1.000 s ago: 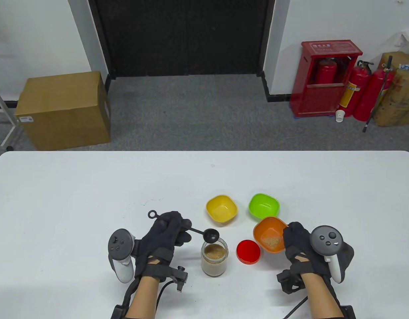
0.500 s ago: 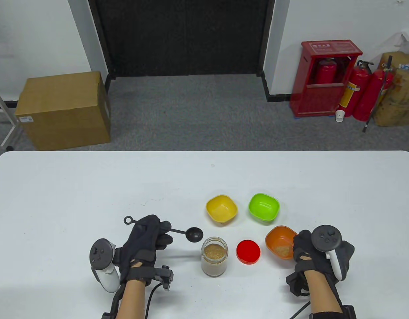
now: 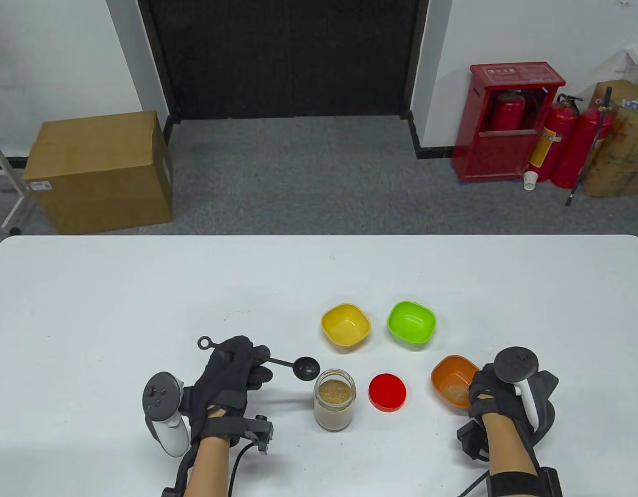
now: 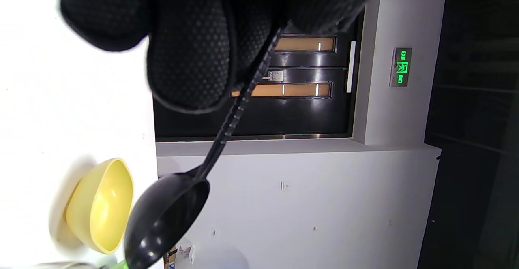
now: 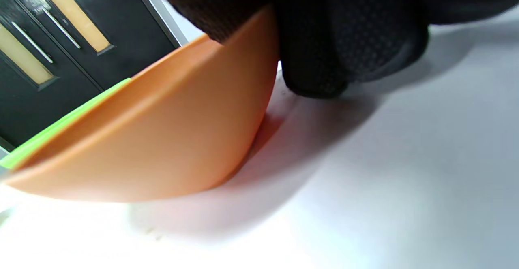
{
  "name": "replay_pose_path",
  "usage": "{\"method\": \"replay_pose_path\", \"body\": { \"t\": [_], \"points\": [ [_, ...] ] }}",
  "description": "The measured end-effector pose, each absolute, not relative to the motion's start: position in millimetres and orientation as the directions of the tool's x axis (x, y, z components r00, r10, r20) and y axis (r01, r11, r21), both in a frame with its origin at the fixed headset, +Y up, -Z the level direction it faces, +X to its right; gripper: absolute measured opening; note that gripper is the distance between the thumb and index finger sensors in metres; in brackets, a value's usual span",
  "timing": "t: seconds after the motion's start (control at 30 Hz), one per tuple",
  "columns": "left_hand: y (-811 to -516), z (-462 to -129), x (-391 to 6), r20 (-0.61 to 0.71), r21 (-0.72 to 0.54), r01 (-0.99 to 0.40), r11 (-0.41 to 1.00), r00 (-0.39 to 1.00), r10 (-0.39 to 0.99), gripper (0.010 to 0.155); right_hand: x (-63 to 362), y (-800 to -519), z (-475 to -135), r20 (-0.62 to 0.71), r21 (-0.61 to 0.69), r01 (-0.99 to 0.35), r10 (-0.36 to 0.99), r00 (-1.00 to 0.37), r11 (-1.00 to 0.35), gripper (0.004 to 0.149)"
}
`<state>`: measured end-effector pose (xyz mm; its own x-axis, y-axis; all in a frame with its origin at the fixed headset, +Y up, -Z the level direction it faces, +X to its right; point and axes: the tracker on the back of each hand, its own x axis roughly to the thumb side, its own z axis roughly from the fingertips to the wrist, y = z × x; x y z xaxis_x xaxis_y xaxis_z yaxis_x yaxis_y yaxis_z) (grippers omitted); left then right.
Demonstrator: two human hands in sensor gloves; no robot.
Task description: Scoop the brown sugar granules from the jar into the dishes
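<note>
An open glass jar (image 3: 334, 398) of brown sugar stands near the front of the table. My left hand (image 3: 231, 378) grips the handle of a black measuring spoon (image 3: 305, 366), whose empty bowl (image 4: 162, 216) hovers just left of the jar's mouth. My right hand (image 3: 492, 393) holds the rim of the orange dish (image 3: 453, 383), which has some sugar in it and rests on the table (image 5: 162, 139). The yellow dish (image 3: 345, 324) and green dish (image 3: 411, 322) sit behind, with no sugar visible in them.
The jar's red lid (image 3: 387, 392) lies flat between the jar and the orange dish. The white table (image 3: 117, 300) stretches wide to the left and back. A cardboard box (image 3: 99, 171) and fire extinguishers (image 3: 557, 140) stand on the floor beyond.
My right hand has drawn the orange dish to the right, away from the jar. My left hand pulled the spoon back left from above the jar and now holds it near the jar's rim.
</note>
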<state>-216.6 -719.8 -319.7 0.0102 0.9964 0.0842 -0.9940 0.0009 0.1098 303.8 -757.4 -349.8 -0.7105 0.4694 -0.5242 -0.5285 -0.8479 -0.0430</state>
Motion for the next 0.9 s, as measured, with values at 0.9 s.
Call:
{"method": "replay_pose_path", "body": {
  "t": [0.9],
  "points": [
    [-722.5, -319.1, -218.8, 0.061, 0.101, -0.993, -0.052, -0.046, 0.997, 0.051, 224.4, -731.4, -454.8, -0.519, 0.066, -0.346, 0.264, -0.813, -0.936, 0.063]
  ]
}}
